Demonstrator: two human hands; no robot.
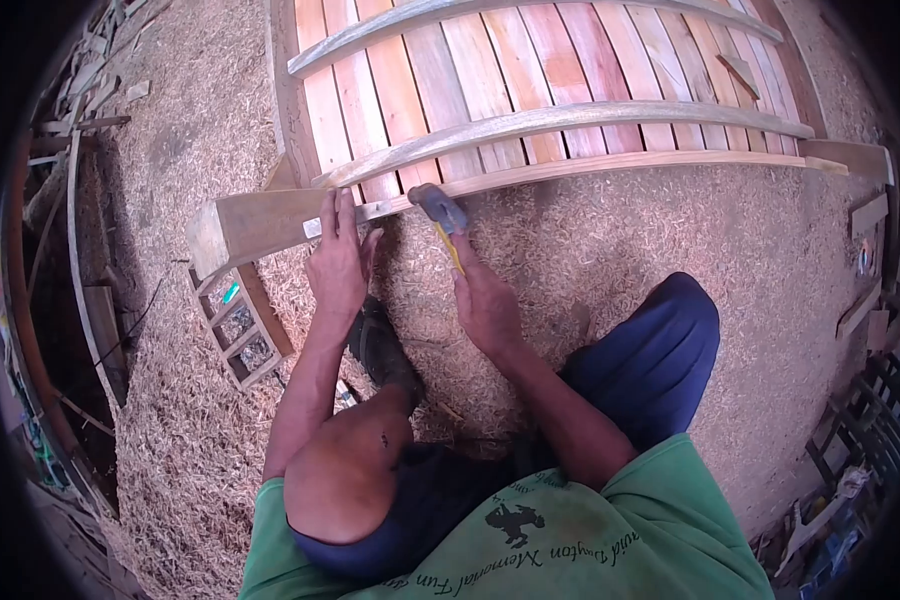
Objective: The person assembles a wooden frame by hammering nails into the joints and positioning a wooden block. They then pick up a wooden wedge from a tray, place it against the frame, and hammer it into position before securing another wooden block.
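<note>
My right hand (487, 310) is closed round the yellow handle of a hammer (440, 210). The hammer's grey head is at the long front rail (570, 172) of a slatted wooden frame. To its left, my left hand (338, 268) has its fingers stretched forward and its thumb apart. Those fingers lie across a narrow flat strip (373, 211), whitish at its left end, at the joint of rail and corner post (260, 228). What the strip is, I cannot make out. Part of it is hidden under the fingers.
Pale slats (440, 85) fill the frame beneath curved crossbars (570, 117). A loose wood scrap (738, 75) lies on them. Beside my left forearm sits a divided wooden tray (240, 335) with small items. Wood shavings (190, 440) cover the ground. Timber (95, 290) lines the left side.
</note>
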